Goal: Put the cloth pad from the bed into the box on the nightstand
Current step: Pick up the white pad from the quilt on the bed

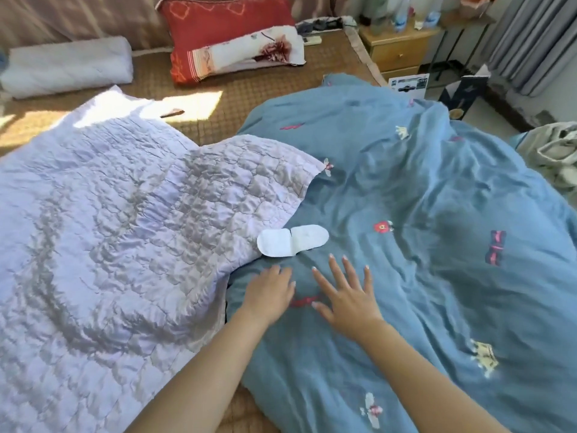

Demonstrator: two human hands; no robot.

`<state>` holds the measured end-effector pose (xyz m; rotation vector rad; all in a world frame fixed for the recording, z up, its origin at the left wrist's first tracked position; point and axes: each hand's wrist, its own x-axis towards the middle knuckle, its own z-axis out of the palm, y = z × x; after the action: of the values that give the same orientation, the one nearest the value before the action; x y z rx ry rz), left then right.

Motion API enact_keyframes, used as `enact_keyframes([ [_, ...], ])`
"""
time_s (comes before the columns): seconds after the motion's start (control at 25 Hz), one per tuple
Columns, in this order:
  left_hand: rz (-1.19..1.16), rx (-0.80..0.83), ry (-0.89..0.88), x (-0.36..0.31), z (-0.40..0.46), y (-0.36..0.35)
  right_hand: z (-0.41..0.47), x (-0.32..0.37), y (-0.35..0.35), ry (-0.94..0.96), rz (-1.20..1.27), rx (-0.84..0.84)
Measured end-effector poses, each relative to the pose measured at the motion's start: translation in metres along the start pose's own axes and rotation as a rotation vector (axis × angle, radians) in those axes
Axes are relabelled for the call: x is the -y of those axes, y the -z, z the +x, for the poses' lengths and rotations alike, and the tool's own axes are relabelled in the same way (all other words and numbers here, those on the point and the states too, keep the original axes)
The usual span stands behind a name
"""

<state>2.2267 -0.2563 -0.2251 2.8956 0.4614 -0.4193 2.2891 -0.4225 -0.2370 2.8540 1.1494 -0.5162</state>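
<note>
A white cloth pad (pixel 292 240), made of two oval lobes, lies on the bed where the pale quilt meets the blue duvet. My left hand (pixel 271 290) hovers just below its left lobe, fingers slightly curled and holding nothing. My right hand (pixel 346 295) is spread flat over the blue duvet, a little below and right of the pad, also holding nothing. The wooden nightstand (pixel 398 48) stands at the far right of the bed head. Bottles crowd its top, and I cannot make out a box there.
A pale quilted blanket (pixel 109 229) covers the left of the bed, and a blue flowered duvet (pixel 421 198) the right. Red pillow (pixel 224 32) and rolled white bedding (pixel 68 68) lie at the head. Cartons (pixel 409 85) stand beside the nightstand. Grey curtains (pixel 537 39) hang far right.
</note>
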Motion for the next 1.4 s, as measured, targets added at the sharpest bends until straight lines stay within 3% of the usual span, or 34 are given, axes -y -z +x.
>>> enact_keyframes([
  [0.2, -0.147, -0.331, 0.009, 0.030, 0.084, -0.034, 0.054, -0.020, -0.071, -0.057, 0.048, 0.049],
  [0.28, -0.256, -0.329, 0.152, 0.042, 0.104, -0.039, 0.062, -0.023, -0.081, -0.061, 0.054, 0.033],
  [0.4, -0.665, -0.300, 0.485, 0.048, 0.127, -0.039, 0.058, -0.021, -0.084, -0.061, 0.053, -0.004],
  [0.48, -0.867, -0.236, 0.587, 0.052, 0.135, -0.034, 0.055, -0.020, -0.085, -0.066, 0.074, 0.001],
  [0.6, -0.997, -0.065, 0.541, 0.052, 0.135, -0.027, 0.057, -0.019, -0.088, -0.058, 0.061, -0.001],
  [0.76, -1.138, -0.245, 0.379, 0.033, 0.125, -0.010, 0.058, -0.024, -0.093, -0.062, 0.051, 0.018],
  [0.84, -1.216, -0.241, 0.341, 0.026, 0.116, 0.000, 0.059, -0.023, -0.093, -0.066, 0.063, 0.033],
  [0.92, -1.186, -0.138, 0.292, 0.023, 0.104, 0.007, 0.059, -0.024, -0.088, -0.041, 0.077, 0.044],
  [1.04, -1.064, 0.020, 0.206, 0.024, 0.081, 0.026, 0.062, -0.032, -0.058, -0.069, 0.340, 0.095],
  [1.16, -0.843, 0.054, 0.110, 0.019, 0.054, 0.050, 0.058, -0.037, -0.002, -0.073, 0.545, -0.024],
  [1.28, -0.695, 0.080, 0.033, 0.010, 0.013, 0.084, 0.038, -0.019, 0.063, 0.073, 0.561, -0.098],
  [1.4, -0.691, 0.047, 0.009, 0.006, -0.044, 0.124, 0.007, 0.011, 0.119, 0.236, 0.463, -0.005],
])
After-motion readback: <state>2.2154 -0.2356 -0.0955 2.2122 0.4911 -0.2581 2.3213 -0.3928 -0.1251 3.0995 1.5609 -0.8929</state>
